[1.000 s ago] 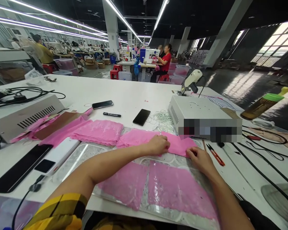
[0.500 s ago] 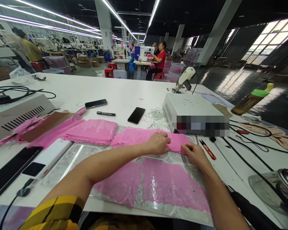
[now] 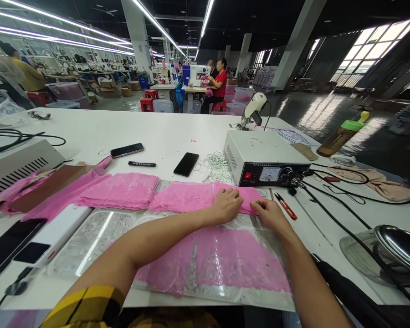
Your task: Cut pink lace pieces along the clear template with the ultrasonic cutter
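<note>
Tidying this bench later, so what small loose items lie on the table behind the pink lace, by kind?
Phones: 2
Marker: 1
Snips: 1
Bottle: 1
Total: 5

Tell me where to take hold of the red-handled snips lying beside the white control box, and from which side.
Grip the red-handled snips at the red handle end, the near end that points toward the table's front edge. Come from above and the right: they lie flat on the white table, the dark blades point toward the control box, and the right hand rests on pink lace just to their left.
</note>
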`<state>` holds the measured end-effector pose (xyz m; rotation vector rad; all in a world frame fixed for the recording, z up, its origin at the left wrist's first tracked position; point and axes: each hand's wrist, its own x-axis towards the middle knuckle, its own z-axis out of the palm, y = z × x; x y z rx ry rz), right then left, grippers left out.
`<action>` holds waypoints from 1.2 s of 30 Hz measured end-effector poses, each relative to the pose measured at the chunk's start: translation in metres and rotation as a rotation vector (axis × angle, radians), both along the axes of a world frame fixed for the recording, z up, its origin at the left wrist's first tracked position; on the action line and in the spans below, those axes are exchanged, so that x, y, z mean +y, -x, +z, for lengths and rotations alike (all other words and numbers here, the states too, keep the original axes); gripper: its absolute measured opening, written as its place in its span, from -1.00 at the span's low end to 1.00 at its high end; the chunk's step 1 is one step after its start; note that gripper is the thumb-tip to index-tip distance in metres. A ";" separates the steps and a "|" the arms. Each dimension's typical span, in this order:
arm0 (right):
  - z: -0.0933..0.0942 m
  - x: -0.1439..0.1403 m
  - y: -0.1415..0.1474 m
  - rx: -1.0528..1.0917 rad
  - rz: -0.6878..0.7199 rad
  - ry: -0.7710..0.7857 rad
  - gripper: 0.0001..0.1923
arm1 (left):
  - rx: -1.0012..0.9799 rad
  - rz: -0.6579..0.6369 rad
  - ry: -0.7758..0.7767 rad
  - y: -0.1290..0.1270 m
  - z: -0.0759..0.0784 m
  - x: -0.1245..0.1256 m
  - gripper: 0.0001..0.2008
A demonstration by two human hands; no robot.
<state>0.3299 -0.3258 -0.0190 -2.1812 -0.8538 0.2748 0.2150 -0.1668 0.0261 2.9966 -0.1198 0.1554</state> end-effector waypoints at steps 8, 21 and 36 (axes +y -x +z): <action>0.017 -0.001 0.017 -0.172 -0.030 -0.119 -0.58 | 0.040 0.002 0.039 -0.003 0.012 0.010 -0.71; 0.027 -0.023 0.054 -0.620 0.052 -0.154 -0.80 | 0.008 -0.099 0.120 0.029 0.034 0.016 -0.81; 0.029 -0.095 0.144 -0.727 0.424 -0.059 -0.78 | 0.201 -0.237 0.144 0.131 0.006 -0.037 -0.89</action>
